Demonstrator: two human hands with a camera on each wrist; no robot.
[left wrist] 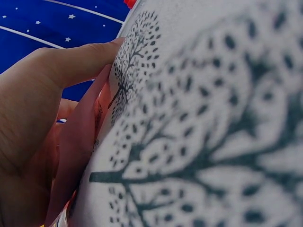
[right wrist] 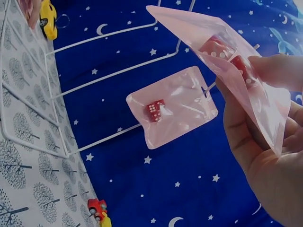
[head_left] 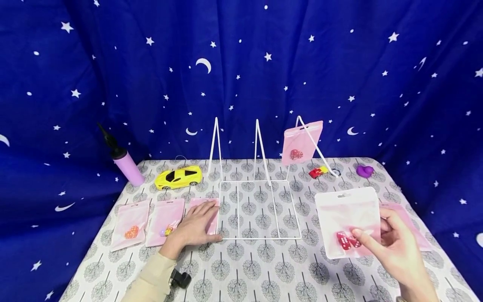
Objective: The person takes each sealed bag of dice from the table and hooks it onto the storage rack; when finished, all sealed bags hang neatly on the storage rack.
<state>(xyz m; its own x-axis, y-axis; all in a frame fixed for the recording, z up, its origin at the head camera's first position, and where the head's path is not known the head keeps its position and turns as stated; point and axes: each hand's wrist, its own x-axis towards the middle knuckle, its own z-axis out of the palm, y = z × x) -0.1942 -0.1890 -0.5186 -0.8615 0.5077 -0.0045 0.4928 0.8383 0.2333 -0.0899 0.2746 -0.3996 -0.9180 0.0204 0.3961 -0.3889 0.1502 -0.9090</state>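
A pink zip bag (head_left: 339, 214) with red dice (head_left: 343, 240) inside is pinched by my right hand (head_left: 403, 251), thumb across its front near the dice. It hangs upright, to the right of the white wire rack (head_left: 260, 238). My left hand (head_left: 194, 226) rests with extended fingers over another pink bag (head_left: 213, 222), its thumb at the rack's front left corner. That bag is mostly hidden under the palm. One more pink bag with red dice (right wrist: 173, 106) hangs by its slot on the rack's right prong, seen in the right wrist view.
Left of my left hand lie pink bags with orange pieces (head_left: 132, 232) and with colourful pieces (head_left: 168, 230). Another pink bag (head_left: 415, 228) is partly behind my right hand. Around stand a yellow car (head_left: 179, 178), lilac pump (head_left: 129, 167), red-yellow toy (head_left: 318, 172) and purple duck (head_left: 364, 171).
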